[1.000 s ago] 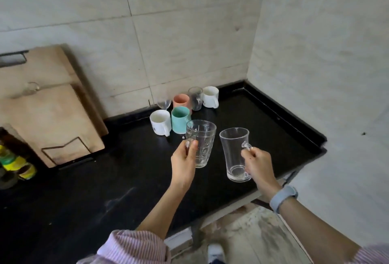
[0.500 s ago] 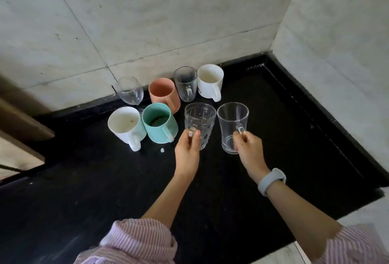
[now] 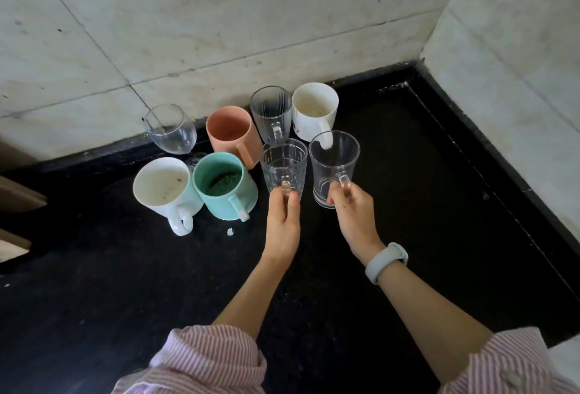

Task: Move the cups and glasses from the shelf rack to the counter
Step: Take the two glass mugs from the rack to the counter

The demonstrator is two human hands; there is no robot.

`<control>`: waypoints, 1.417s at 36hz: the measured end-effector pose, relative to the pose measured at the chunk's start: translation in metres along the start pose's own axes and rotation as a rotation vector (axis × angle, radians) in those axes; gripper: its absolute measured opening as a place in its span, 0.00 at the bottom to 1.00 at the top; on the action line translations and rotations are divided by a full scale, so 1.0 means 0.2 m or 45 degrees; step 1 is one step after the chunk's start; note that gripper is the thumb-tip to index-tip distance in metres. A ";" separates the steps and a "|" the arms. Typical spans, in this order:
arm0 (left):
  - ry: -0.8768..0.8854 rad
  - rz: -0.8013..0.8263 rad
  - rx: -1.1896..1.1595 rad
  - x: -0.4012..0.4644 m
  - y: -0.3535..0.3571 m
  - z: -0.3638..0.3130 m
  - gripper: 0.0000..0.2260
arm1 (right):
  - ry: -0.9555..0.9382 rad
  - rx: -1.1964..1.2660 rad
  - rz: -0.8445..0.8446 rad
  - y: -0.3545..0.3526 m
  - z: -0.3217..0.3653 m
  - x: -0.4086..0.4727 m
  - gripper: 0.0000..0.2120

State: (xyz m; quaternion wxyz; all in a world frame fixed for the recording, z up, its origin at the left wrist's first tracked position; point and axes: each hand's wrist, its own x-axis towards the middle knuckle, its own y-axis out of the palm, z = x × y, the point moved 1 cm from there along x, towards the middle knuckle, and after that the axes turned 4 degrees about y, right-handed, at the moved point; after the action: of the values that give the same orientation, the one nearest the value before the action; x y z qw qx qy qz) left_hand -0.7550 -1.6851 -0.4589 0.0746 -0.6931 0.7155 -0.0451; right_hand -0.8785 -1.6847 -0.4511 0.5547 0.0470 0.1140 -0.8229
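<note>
The left hand (image 3: 281,224) is pinching the patterned glass mug (image 3: 284,165) by its handle, the right hand (image 3: 354,214) gripping the plain glass mug (image 3: 333,165), both just beside the teal mug (image 3: 223,185); bare black counter (image 3: 423,192) is stretching rightward to the wall edge

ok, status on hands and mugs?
Left hand grips patterned glass mug handle. Right hand grips plain glass mug handle. Teal mug close left.
</note>
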 end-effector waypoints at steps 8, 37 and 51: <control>0.027 0.052 0.062 0.00 -0.02 0.04 0.09 | -0.019 -0.258 0.161 0.03 0.00 0.01 0.14; 0.271 0.022 0.926 -0.15 -0.28 -0.27 0.17 | -0.422 -0.705 -0.076 -0.01 0.30 -0.22 0.17; -0.057 -0.541 1.489 -1.10 -1.55 -0.62 0.18 | -1.052 -0.847 0.898 0.83 0.79 -1.24 0.17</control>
State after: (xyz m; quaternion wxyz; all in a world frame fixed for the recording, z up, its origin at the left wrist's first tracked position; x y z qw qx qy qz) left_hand -0.4655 -1.4802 -0.2748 0.4462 -0.6657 0.4171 -0.4287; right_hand -0.6238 -1.5590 -0.2697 0.7754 -0.4144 0.1176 -0.4617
